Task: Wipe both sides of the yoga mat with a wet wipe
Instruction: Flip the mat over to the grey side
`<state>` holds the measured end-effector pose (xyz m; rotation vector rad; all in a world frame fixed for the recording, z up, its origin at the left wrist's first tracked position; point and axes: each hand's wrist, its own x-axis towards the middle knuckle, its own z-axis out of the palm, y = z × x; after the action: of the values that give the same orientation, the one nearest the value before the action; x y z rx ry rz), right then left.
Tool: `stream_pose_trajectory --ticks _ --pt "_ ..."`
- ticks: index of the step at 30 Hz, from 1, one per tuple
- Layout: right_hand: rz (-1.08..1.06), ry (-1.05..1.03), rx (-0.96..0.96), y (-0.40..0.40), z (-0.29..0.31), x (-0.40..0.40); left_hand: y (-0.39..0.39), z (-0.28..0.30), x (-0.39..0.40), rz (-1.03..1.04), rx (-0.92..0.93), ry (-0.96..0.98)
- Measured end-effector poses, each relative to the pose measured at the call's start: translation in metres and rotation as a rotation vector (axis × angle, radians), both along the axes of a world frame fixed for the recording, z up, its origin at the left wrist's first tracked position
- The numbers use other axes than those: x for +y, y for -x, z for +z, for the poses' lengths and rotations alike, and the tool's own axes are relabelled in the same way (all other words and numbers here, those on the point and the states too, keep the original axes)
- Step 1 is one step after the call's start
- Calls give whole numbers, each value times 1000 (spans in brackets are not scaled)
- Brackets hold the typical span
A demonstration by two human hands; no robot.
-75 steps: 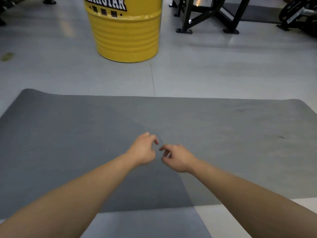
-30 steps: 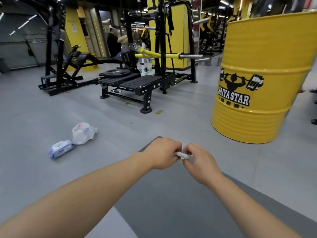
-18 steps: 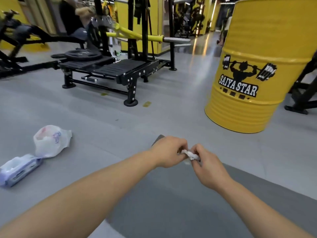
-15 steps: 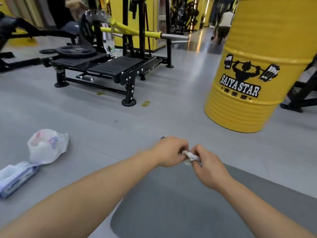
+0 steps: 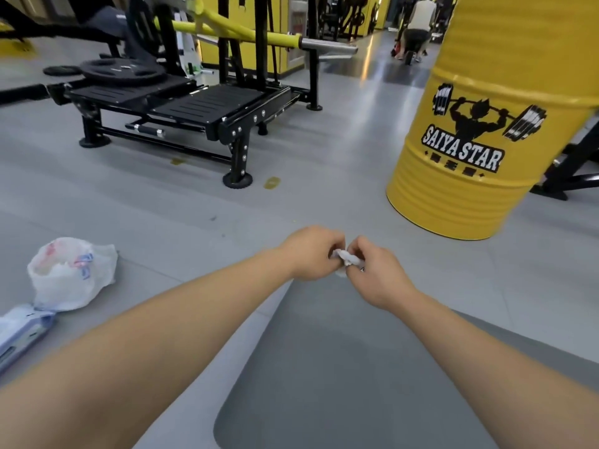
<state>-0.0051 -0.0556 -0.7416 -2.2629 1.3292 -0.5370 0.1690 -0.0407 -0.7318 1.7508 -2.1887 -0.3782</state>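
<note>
The grey yoga mat point(image 5: 327, 377) lies flat on the gym floor beneath my forearms, its rounded corner at the bottom centre. A small crumpled white wet wipe point(image 5: 346, 258) sits between my two hands, held above the mat's far end. My left hand point(image 5: 309, 252) has its fingers curled and pinches the wipe's left end. My right hand point(image 5: 372, 275) pinches the right end with thumb and fingers. Most of the wipe is hidden inside the fingers.
A white plastic bag point(image 5: 69, 273) and a wet wipe pack point(image 5: 21, 332) lie on the floor at left. A yellow drum point(image 5: 486, 140) stands at right. A black weight machine point(image 5: 181, 102) stands behind. A person point(image 5: 418, 25) crouches far back.
My view swung from looking down at the mat to the left and up toward the gym. My hands came together and now hold the crumpled wipe between them; lately they barely moved.
</note>
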Motion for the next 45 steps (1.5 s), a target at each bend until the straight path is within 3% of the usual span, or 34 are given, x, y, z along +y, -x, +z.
stream_pose_trajectory --ticks 7,19,23,36,45 --pt "63 -21 -34 -6 -8 -17 -1 -9 -10 107 1 3" --pt "135 24 -108 49 12 -68 54 24 -37 223 -46 -18" --pt "137 79 -101 46 -2 -80 51 7 -45 223 -81 -20" --pt "-126 -22 -48 -28 -107 -105 -50 -102 -116 44 82 -21" --pt "-433 -115 -41 -71 -117 -102 -73 -145 -158 -82 278 -34"
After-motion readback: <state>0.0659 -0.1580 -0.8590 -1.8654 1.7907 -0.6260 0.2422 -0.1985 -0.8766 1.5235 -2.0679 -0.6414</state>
